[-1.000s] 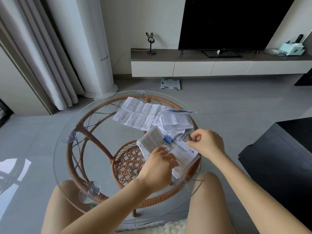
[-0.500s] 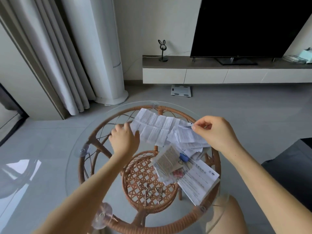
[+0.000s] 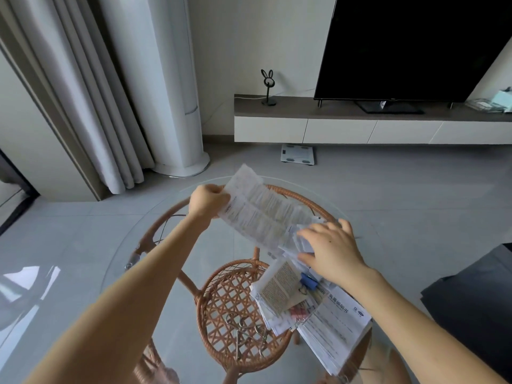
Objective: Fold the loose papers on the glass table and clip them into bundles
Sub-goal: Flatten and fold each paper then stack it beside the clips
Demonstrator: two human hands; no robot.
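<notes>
Hands apart: left hand (image 3: 209, 202) grips raised long sheet (image 3: 260, 216); right hand (image 3: 332, 250) flat, apparently pressing pile (image 3: 303, 243).

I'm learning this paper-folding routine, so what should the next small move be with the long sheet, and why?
Probably swing the left hand across toward the right hand, folding the long sheet along its creases. The left hand pinches the sheet's raised end, the sheet is opened out, and the right hand's straight fingers rest on the loose pile at its other end.
</notes>
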